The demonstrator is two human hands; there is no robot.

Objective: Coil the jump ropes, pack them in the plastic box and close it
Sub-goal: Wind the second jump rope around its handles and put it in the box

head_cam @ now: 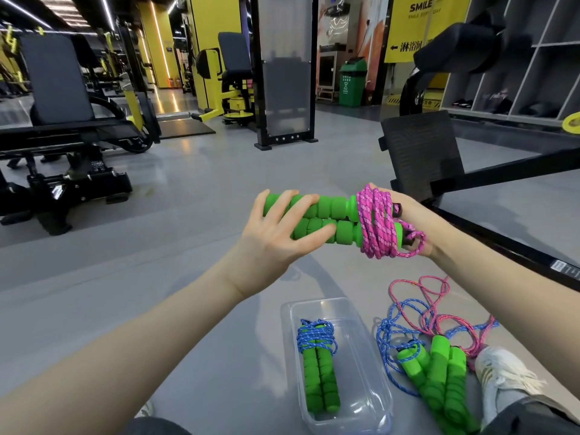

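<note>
Above floor [188, 171], left fingers [299, 203] touch handles [340, 211]; right fingers [384, 193] grip rope [376, 229].

Grey floor [204, 183]: plastic box [364, 372] below left grip [276, 243]; loose jump ropes [439, 365] just beside it, below right grip [412, 215].

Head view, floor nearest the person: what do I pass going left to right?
clear plastic box, with one coiled blue rope inside → loose tangle of blue and pink ropes with green handles → white shoe
</note>
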